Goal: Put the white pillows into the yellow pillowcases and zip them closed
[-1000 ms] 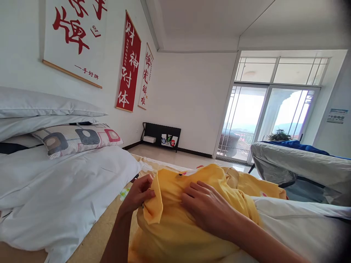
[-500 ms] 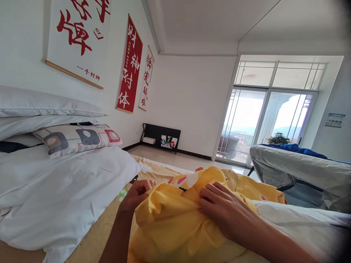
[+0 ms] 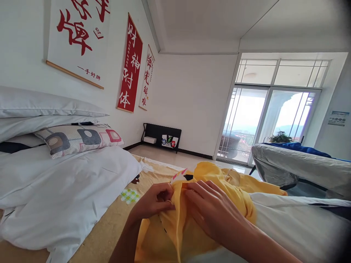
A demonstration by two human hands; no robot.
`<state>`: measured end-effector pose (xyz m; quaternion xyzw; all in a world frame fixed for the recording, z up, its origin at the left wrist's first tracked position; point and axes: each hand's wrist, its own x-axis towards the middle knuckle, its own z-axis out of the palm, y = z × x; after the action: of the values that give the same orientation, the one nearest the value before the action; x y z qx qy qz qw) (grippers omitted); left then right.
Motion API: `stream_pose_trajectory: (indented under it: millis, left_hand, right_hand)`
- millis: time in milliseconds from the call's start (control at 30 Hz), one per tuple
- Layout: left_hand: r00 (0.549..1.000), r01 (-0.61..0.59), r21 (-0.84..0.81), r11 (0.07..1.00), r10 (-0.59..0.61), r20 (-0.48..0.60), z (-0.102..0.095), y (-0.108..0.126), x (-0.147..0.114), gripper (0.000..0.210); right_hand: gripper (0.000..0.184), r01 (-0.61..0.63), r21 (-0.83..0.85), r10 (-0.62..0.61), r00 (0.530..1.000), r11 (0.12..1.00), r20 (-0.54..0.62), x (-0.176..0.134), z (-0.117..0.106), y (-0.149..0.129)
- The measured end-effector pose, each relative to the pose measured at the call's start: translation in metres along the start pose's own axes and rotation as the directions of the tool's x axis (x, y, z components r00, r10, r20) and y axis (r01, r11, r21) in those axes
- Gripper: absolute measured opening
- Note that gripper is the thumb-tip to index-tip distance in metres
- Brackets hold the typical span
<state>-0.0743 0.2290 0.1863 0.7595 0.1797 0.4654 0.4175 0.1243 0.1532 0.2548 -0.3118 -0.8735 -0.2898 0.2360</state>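
A yellow quilt cover (image 3: 210,171) lies bunched in front of me, with a pink, white and black print showing near its far edge. My left hand (image 3: 157,201) pinches the cover's edge, thumb and fingers bent round the fabric. Close beside it, my right hand (image 3: 205,201) grips a raised fold of the same cloth, its fingertips partly hidden behind the fold. To the right, a white quilt (image 3: 290,215) comes out from beside the yellow fabric. Whether the quilt is inside the cover I cannot tell.
White bedding (image 3: 82,186) is heaped at the left, under a patterned pillow (image 3: 85,138). A tan printed sheet (image 3: 104,226) lies beneath. A plastic-covered table (image 3: 298,157) stands at the right, and a low black stand (image 3: 161,131) is by the far wall.
My left hand has moved right, close to my right hand, which has shifted slightly left. The cloth between them now stands up in a narrow fold. More white quilt shows at the right.
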Motion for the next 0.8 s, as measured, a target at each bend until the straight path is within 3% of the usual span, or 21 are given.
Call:
stream_pose_trajectory:
  millis: [233,333,467,600,700,800]
  left_hand:
    - [0.991,-0.038,-0.238,0.970,0.067,0.115,-0.016,-0.025,-0.005,0.040]
    - [0.996,-0.035,-0.372,0.928,0.061,0.060,-0.016,-0.029,-0.007,0.042]
    - [0.993,0.053,-0.499,0.865,-0.100,-0.066,-0.013,-0.028,-0.006,0.044]
    - [0.991,0.092,-0.462,0.882,-0.128,-0.046,-0.012,-0.017,-0.006,0.041]
    - [0.990,0.085,-0.331,0.940,-0.116,-0.074,-0.010,-0.002,-0.011,0.036]
    - [0.994,0.069,-0.121,0.990,-0.079,-0.079,-0.004,0.012,-0.015,0.030]
  right_hand:
    - [0.017,0.035,-0.085,-0.040,0.998,0.996,-0.056,-0.003,0.011,0.007]
    - [0.019,0.025,-0.117,-0.029,0.999,0.993,-0.033,-0.001,0.014,0.004]
    - [0.018,-0.010,-0.071,0.013,0.999,0.997,0.039,0.000,0.016,0.001]
    - [0.016,-0.037,0.034,0.034,0.996,0.999,0.083,-0.001,0.005,0.003]
    - [0.017,-0.102,0.192,0.082,0.991,0.976,0.109,0.001,-0.010,0.008]
    - [0.021,-0.076,0.144,0.079,0.997,0.987,-0.015,0.006,-0.020,0.014]
